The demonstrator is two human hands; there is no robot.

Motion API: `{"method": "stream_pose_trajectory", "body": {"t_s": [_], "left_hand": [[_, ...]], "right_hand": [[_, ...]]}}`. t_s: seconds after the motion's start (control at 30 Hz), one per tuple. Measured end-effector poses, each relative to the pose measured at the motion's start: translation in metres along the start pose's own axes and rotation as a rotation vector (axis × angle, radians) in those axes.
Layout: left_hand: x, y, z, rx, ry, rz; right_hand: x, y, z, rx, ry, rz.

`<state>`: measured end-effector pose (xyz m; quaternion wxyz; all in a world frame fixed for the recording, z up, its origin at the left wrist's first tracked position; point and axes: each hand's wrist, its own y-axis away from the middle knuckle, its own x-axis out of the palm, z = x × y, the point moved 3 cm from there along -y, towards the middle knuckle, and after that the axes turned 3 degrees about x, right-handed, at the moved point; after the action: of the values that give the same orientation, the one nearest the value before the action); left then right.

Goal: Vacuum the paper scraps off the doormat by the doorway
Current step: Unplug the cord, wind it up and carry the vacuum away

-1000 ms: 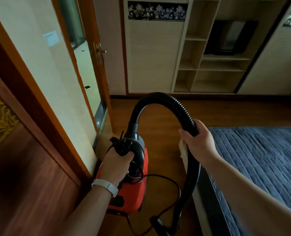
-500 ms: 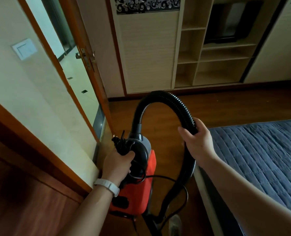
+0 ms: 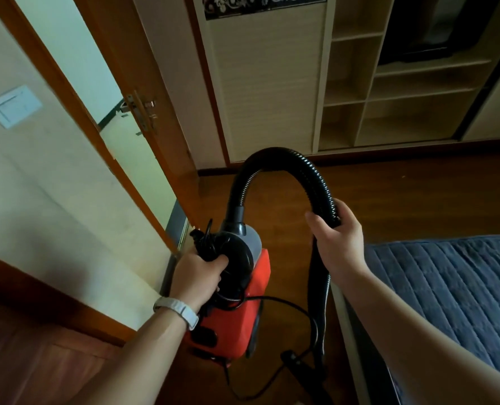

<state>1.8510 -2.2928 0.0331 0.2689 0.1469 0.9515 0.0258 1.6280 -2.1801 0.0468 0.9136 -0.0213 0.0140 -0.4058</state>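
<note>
A small red vacuum cleaner [image 3: 237,314] with a black top hangs above the wooden floor in front of me. My left hand [image 3: 197,277] grips its black carry handle together with a bundle of cord. From the top a black ribbed hose [image 3: 283,159] arches up and over to the right. My right hand [image 3: 337,242] holds that hose where it drops down beside the bed. The hose's lower end and a black nozzle [image 3: 295,363] hang near the floor. No doormat or paper scraps are in view.
An open wooden door [image 3: 161,92] and its doorway [image 3: 126,135] lie ahead on the left, with light tiles beyond. A bed with a grey quilt [image 3: 453,293] fills the right. A wardrobe with open shelves [image 3: 389,83] stands at the back. A loose power cord [image 3: 298,314] trails below the vacuum.
The view has swung toward the doorway, which now looks nearer. Both hands keep the same hold on the vacuum and its hose.
</note>
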Motion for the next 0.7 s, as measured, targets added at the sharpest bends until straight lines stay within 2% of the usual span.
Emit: {"method": "stream_pose_trajectory", "body": {"t_s": [0.33,0.7], "left_hand": [[0.034,-0.087,-0.021,0.03,0.029,0.082],[0.075,-0.272,-0.04,0.063,0.041,0.271]], "right_hand": [[0.003,-0.083,-0.003,-0.018,0.053,-0.017],[0.044,-0.214,-0.012,0.054,0.133,-0.194]]}}
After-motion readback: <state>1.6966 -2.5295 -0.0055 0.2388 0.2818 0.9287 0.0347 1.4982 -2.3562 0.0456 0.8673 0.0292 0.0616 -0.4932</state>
